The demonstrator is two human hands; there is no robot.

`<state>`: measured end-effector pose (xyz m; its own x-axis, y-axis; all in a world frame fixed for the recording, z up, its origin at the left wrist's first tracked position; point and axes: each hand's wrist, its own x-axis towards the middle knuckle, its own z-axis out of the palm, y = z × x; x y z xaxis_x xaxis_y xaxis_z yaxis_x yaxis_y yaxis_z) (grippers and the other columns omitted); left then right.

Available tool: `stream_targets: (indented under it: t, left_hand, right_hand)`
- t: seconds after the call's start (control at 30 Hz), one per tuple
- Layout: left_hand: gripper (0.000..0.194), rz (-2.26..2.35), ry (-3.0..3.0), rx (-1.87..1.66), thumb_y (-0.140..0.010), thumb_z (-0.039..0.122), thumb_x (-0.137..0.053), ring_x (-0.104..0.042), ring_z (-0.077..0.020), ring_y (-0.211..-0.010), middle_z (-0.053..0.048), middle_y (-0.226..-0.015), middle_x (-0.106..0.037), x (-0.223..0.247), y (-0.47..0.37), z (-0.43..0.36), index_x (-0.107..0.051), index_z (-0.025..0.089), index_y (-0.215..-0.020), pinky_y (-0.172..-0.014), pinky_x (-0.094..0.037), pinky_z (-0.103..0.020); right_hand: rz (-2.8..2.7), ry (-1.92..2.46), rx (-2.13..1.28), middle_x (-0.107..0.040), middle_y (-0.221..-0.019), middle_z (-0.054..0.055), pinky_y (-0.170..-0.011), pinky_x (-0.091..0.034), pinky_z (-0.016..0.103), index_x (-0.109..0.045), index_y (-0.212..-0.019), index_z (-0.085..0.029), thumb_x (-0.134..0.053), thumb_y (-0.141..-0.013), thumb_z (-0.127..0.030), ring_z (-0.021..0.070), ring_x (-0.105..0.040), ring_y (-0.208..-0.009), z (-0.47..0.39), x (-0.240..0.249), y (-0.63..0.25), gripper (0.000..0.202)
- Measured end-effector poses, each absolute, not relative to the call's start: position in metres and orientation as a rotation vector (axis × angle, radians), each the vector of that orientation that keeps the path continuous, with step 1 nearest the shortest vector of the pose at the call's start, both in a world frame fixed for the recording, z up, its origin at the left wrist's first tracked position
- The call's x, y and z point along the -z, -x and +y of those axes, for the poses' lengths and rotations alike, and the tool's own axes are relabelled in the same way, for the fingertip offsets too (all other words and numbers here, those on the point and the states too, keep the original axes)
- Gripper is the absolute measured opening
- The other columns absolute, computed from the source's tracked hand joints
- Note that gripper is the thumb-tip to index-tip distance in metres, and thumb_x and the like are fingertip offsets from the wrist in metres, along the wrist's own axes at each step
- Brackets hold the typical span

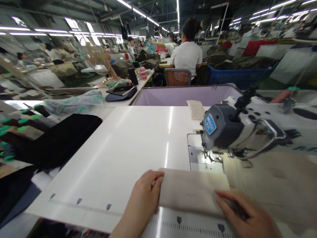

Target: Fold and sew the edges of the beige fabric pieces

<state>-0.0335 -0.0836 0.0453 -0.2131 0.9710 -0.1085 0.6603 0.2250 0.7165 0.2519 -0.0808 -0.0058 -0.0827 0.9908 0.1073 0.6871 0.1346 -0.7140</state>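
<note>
A folded beige fabric piece (190,190) lies on the white sewing table (119,155), just in front of the sewing machine (223,129). My left hand (146,191) pinches its left edge between thumb and fingers. At the right edge, my right hand (244,211) has its thumb and forefinger closed on the fabric; the other fingers are curled and slightly blurred. The presser foot (215,158) stands above the lit needle plate, apart from the piece. More beige cloth (277,188) spreads under the machine arm on the right.
A small beige piece (196,109) lies behind the machine head. Black cloth (66,138) and thread cones (15,135) are at the left. Beyond the table is a lilac bin (183,96); a person in a white shirt (187,54) sits farther back. A ruler scale runs along the front edge.
</note>
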Motion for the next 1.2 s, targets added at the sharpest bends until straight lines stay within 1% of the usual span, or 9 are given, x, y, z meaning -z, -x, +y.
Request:
stream_targets:
  t: [0.1,0.17,0.27,0.37,0.53,0.7,0.87,1.0,1.2]
  left_hand:
    - [0.031,1.923,-1.574,-0.728,-0.092,0.031,-0.046,-0.07,-0.0202,-0.073,-0.003,-0.087,-0.073,-0.045,0.038,-0.08,-0.076,0.025,-0.091,-0.064,-0.059,-0.03]
    - [0.031,1.914,-1.582,-0.699,-0.092,0.033,-0.046,-0.069,-0.0185,-0.065,-0.002,-0.087,-0.074,-0.044,0.042,-0.079,-0.077,0.026,-0.093,-0.057,-0.057,-0.028]
    - [0.034,1.908,-1.529,-0.656,-0.093,0.038,-0.046,-0.06,-0.0134,-0.045,-0.001,-0.087,-0.074,-0.039,0.049,-0.079,-0.076,0.026,-0.097,-0.045,-0.052,-0.026]
    - [0.036,1.916,-1.494,-0.655,-0.093,0.043,-0.044,-0.051,-0.0103,-0.035,0.0,-0.084,-0.073,-0.036,0.052,-0.08,-0.076,0.025,-0.099,-0.036,-0.046,-0.024]
    - [0.032,1.958,-1.476,-0.681,-0.091,0.043,-0.048,-0.054,-0.0105,-0.039,0.0,-0.088,-0.074,-0.043,0.047,-0.082,-0.076,0.027,-0.098,-0.031,-0.039,-0.021]
    - [0.036,1.954,-1.397,-0.653,-0.089,0.047,-0.048,-0.053,-0.0106,-0.036,0.001,-0.085,-0.072,-0.048,0.044,-0.081,-0.075,0.026,-0.098,-0.033,-0.043,-0.023]
    - [0.037,1.977,-1.353,-0.66,-0.088,0.049,-0.049,-0.051,-0.0104,-0.034,0.001,-0.084,-0.072,-0.049,0.043,-0.081,-0.075,0.025,-0.098,-0.03,-0.042,-0.022]
    - [0.037,1.986,-1.346,-0.67,-0.088,0.05,-0.049,-0.052,-0.0101,-0.035,0.001,-0.085,-0.071,-0.05,0.041,-0.081,-0.074,0.025,-0.098,-0.031,-0.043,-0.021]
    - [0.037,1.969,-1.346,-0.666,-0.089,0.052,-0.049,-0.052,-0.0103,-0.034,0.002,-0.082,-0.071,-0.05,0.042,-0.081,-0.074,0.025,-0.097,-0.032,-0.043,-0.022]
  right_hand:
    - [-1.776,1.614,-0.714,-0.077,-0.088,0.0,-0.068,-0.056,0.02,-0.078,-0.087,-0.03,-0.066,-0.086,-0.051,0.0188,-0.072,-0.076,-0.082,0.0,-0.247,0.024]
    - [-1.693,1.66,-0.731,-0.076,-0.087,0.0,-0.069,-0.056,0.021,-0.078,-0.09,-0.029,-0.065,-0.086,-0.051,0.0188,-0.07,-0.074,-0.083,-0.005,-0.243,0.025]
    - [-1.635,1.687,-0.763,-0.075,-0.085,0.0,-0.069,-0.054,0.023,-0.077,-0.092,-0.029,-0.064,-0.086,-0.05,0.0186,-0.068,-0.073,-0.083,-0.012,-0.238,0.025]
    - [-1.67,1.651,-0.836,-0.071,-0.078,-0.001,-0.066,-0.05,0.023,-0.074,-0.082,-0.028,-0.06,-0.088,-0.046,0.0174,-0.066,-0.07,-0.081,-0.017,-0.235,0.024]
    - [-1.701,1.651,-0.863,-0.067,-0.07,-0.002,-0.058,-0.046,0.023,-0.072,-0.077,-0.026,-0.057,-0.087,-0.041,0.0161,-0.061,-0.062,-0.078,-0.02,-0.232,0.023]
    - [-1.751,1.637,-0.922,-0.067,-0.074,-0.002,-0.06,-0.046,0.023,-0.073,-0.081,-0.026,-0.053,-0.088,-0.038,0.0159,-0.062,-0.067,-0.077,-0.02,-0.233,0.024]
    - [-1.805,1.604,-0.978,-0.068,-0.078,0.0,-0.062,-0.046,0.024,-0.074,-0.086,-0.025,-0.053,-0.086,-0.033,0.017,-0.064,-0.072,-0.075,-0.019,-0.235,0.023]
    - [-1.847,1.598,-0.964,-0.067,-0.077,0.0,-0.062,-0.046,0.024,-0.075,-0.086,-0.024,-0.051,-0.083,-0.028,0.0164,-0.063,-0.07,-0.073,-0.019,-0.234,0.024]
    - [-1.841,1.622,-0.948,-0.072,-0.084,0.001,-0.065,-0.05,0.025,-0.076,-0.092,-0.025,-0.052,-0.084,-0.03,0.0187,-0.067,-0.076,-0.072,-0.018,-0.235,0.027]
